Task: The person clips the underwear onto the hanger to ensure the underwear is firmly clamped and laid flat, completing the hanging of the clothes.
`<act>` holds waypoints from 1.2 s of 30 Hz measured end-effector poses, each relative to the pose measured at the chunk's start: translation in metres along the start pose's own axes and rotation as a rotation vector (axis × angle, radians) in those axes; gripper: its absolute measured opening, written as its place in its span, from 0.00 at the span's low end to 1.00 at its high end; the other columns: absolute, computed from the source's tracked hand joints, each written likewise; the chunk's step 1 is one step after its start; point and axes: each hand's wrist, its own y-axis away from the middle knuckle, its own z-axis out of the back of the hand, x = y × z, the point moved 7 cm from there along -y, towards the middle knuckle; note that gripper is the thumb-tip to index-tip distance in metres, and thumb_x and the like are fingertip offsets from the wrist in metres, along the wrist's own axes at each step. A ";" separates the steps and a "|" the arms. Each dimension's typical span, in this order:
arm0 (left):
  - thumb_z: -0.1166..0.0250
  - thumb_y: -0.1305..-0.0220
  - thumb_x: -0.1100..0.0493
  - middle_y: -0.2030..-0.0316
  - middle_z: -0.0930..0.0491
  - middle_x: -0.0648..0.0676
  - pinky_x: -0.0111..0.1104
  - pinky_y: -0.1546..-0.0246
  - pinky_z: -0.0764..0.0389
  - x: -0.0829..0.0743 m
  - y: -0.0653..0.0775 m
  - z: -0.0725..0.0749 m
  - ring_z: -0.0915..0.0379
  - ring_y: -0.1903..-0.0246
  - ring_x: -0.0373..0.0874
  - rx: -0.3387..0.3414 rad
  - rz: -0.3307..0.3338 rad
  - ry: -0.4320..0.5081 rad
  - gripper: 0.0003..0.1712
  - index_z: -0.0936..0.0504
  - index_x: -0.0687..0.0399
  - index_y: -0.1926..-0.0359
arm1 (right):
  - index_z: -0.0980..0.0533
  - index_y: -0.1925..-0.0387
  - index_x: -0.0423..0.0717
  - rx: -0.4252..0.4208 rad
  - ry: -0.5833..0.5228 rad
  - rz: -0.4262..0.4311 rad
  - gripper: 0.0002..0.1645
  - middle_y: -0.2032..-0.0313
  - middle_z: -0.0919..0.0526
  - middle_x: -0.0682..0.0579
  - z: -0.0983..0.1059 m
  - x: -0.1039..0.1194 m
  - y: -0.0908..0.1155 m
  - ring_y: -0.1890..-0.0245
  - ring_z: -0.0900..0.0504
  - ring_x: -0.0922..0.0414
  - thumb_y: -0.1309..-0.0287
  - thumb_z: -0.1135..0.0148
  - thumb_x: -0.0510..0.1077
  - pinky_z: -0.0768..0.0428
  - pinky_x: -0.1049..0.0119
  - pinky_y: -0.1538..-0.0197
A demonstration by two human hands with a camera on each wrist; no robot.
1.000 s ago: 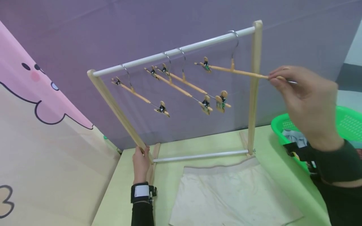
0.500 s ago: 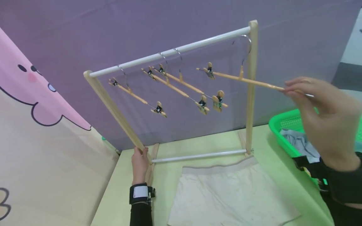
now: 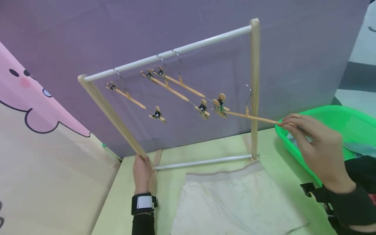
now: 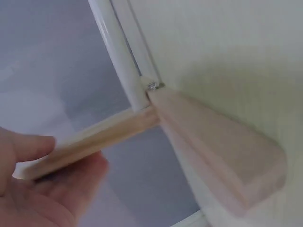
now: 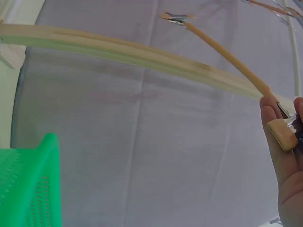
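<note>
My right hand (image 3: pixel 318 151) pinches one end of a wooden clip hanger (image 3: pixel 261 119) in the head view. The hanger's metal hook stands below the rack's white top rail, off it. In the right wrist view, a wooden clip (image 5: pixel 282 134) shows at the fingers and the hanger's far end points up left. My left hand (image 3: pixel 142 174) grips the left wooden post of the clothes rack (image 3: pixel 110 112) near its foot; the left wrist view shows thumb and fingers around the post (image 4: pixel 99 135). Three more clip hangers (image 3: pixel 171 91) hang from the rail.
A cream garment (image 3: pixel 235 199) with a beige waistband lies flat on the pale green table (image 3: pixel 114 202) before the rack. To the right stands a green basket (image 3: pixel 323 112) with cloth inside. A purple-grey curtain (image 3: pixel 188 19) closes off the back.
The right hand has taken the hanger off the rail's right end, swung right, then lowered it with its hook below the rail. The left hand stays on the post.
</note>
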 end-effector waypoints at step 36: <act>0.27 0.62 0.24 0.22 0.53 0.53 0.64 0.35 0.39 -0.146 0.209 -0.139 0.55 0.24 0.57 0.941 -0.618 -0.571 0.66 0.43 0.38 0.23 | 0.16 0.61 0.44 0.241 -0.136 -0.069 0.14 0.60 0.13 0.53 -0.058 -0.024 0.027 0.58 0.22 0.79 0.48 0.30 0.28 0.24 0.85 0.58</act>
